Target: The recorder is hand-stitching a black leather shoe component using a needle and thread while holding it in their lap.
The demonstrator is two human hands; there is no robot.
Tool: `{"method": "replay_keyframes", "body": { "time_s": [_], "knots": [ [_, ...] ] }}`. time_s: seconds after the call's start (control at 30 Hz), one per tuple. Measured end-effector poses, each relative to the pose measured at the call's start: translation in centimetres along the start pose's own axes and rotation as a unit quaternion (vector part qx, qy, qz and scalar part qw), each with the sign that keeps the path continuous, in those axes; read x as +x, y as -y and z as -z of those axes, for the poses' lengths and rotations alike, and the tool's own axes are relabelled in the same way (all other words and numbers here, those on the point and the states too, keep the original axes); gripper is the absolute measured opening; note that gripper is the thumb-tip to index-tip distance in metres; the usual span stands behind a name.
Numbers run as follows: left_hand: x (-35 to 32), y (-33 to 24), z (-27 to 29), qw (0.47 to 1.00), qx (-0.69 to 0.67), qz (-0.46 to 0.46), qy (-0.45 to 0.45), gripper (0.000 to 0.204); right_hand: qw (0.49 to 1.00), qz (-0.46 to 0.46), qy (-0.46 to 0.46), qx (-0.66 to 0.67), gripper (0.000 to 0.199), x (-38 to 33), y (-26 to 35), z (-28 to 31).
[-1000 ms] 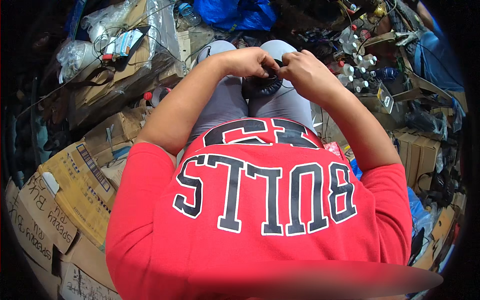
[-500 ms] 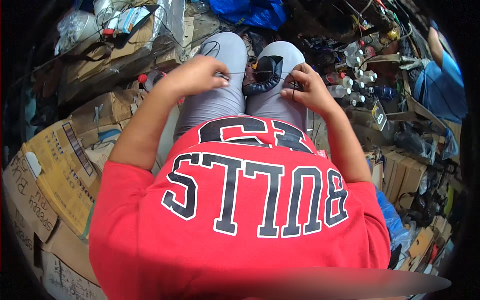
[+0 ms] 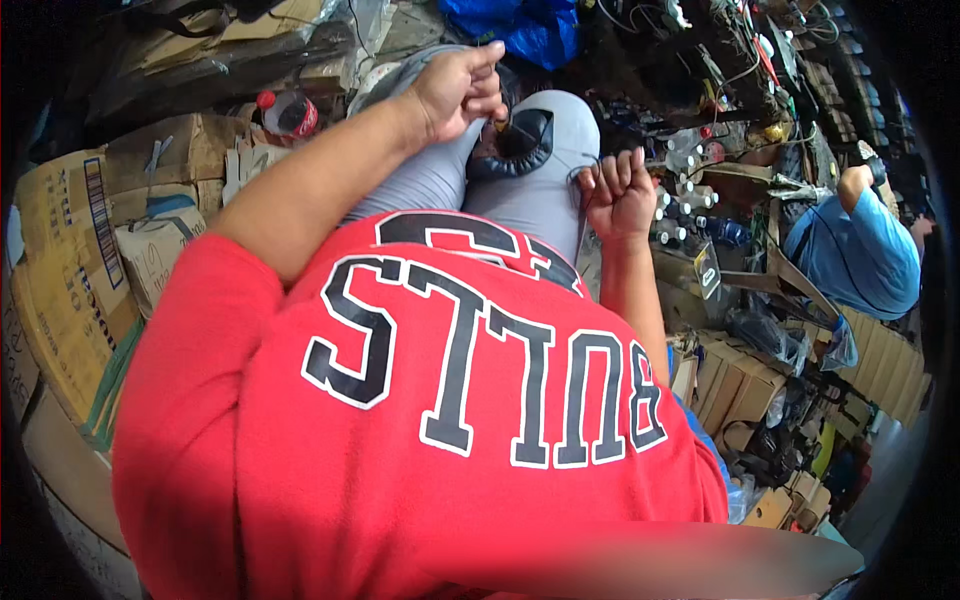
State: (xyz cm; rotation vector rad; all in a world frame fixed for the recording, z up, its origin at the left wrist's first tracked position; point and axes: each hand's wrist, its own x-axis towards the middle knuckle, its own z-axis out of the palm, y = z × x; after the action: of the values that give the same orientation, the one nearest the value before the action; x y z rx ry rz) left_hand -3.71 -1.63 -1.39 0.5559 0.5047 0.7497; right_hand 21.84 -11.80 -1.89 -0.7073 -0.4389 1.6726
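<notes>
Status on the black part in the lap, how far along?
Done: can't tell. In hand: the black rounded part sits between the knees; the left hand pinches something small at its top, the right hand is closed on a thin wire. Left: both hands are engaged, nothing set aside.

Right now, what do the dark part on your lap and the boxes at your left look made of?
Dark part: seemingly black rubber or plastic, slight sheen on a rounded rim; unclear which. Boxes: brown corrugated cardboard, matte, creased, torn edges.

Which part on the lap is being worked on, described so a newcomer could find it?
Start at the grey trousers. Between the knees sits a dark rounded part, just below the left hand. It is the only black, glossy thing on the grey cloth.
</notes>
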Motion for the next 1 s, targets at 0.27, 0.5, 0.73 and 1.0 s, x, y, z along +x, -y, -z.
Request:
{"method": "replay_keyframes", "body": {
  "time_s": [0.27, 0.5, 0.73, 1.0],
  "knots": [
    [-3.6, -5.4, 3.4, 0.805, 0.554, -0.173, -0.126, 0.026, 0.808, -0.099, -0.084, -0.575, 0.049, -4.0, 6.3, 7.7],
    [-4.9, 3.3, -2.4, 0.613, 0.764, -0.177, 0.096, 0.033, 0.724, -0.074, 0.133, -0.673, 0.037, 5.0, 3.7, -6.0],
    [-3.4, 3.9, -2.3, 0.532, 0.812, -0.206, 0.125, 0.033, 0.751, -0.160, 0.091, -0.634, 0.036, 3.4, 1.9, -4.5],
    [-2.7, 0.6, -2.8, 0.643, 0.736, -0.145, 0.156, 0.021, 0.745, 0.087, -0.032, -0.660, 0.023, 1.9, 1.0, -5.2]
  ]
}}
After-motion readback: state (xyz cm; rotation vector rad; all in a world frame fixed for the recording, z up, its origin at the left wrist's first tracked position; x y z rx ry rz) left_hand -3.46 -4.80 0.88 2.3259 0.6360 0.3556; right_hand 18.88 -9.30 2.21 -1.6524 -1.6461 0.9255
